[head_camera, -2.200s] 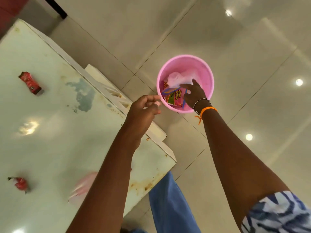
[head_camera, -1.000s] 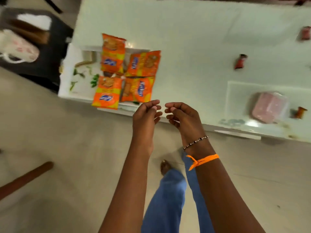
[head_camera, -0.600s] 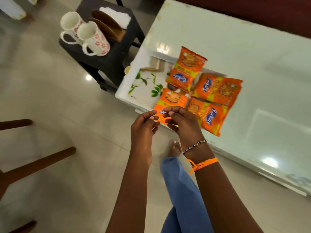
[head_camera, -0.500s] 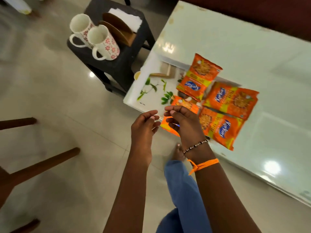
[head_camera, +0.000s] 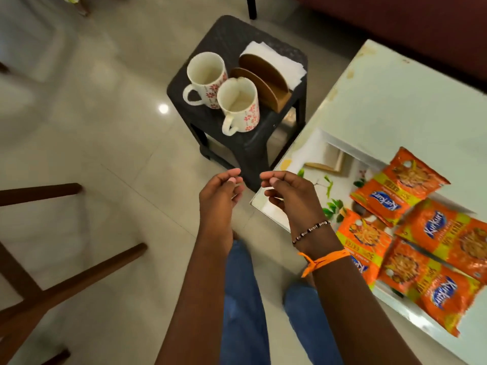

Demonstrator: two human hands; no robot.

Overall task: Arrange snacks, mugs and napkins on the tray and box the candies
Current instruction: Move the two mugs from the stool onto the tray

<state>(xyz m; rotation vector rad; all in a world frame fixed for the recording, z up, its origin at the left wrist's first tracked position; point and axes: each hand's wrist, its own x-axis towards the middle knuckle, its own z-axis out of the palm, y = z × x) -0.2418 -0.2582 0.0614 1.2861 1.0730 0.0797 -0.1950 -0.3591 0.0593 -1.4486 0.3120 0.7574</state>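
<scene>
My left hand (head_camera: 220, 194) and right hand (head_camera: 288, 197) hang side by side in front of me, fingers loosely curled and holding nothing, above the floor between the black stool (head_camera: 210, 43) and the corner of the counter (head_camera: 395, 101). The four orange snack packets (head_camera: 411, 233) already lie on the leaf-printed tray (head_camera: 311, 154) at the counter's near edge, crowding its right half, so I judge the snack step done and the mugs next. Both floral mugs (head_camera: 224, 90) stand upright on the stool, touching, handles turned toward me, with the wooden napkin holder (head_camera: 263, 77) and its white napkins (head_camera: 279, 59) just behind them. The next move calls for reaching forward and left, taking a mug by its handle or body in each hand, and carrying them to the bare left part of the tray without nudging the packets. I see no candies or box from here.
</scene>
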